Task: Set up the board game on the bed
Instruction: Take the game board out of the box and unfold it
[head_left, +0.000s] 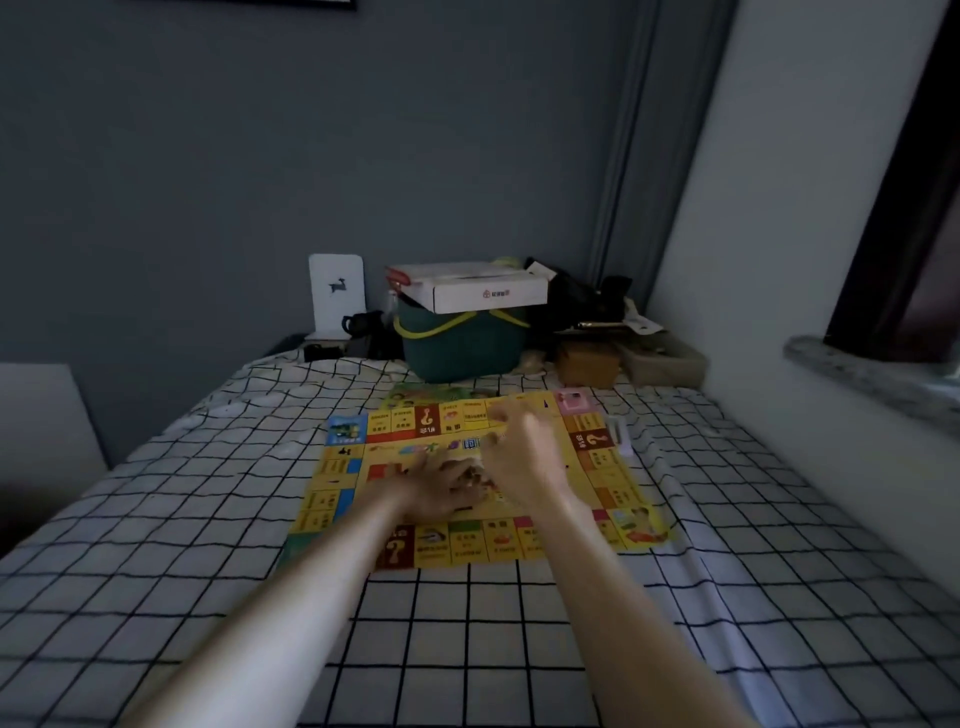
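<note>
Yellow game board (467, 488) lies flat and unfolded on the checked bed cover (467, 623), both bare forearms extended over its centre, the left hand (441, 486) resting on it with fingers curled and the right hand (519, 457) raised alongside (motion blur prevents confirming either grip).

We see a green basket (462, 343) under a white cardboard box (475, 288), a white deer-print panel (336, 293), a dark teapot (361, 325), a stone windowsill (862, 376).

game board (332, 499) lies flat on the bed (156, 519), basket (462, 343) behind it.
</note>
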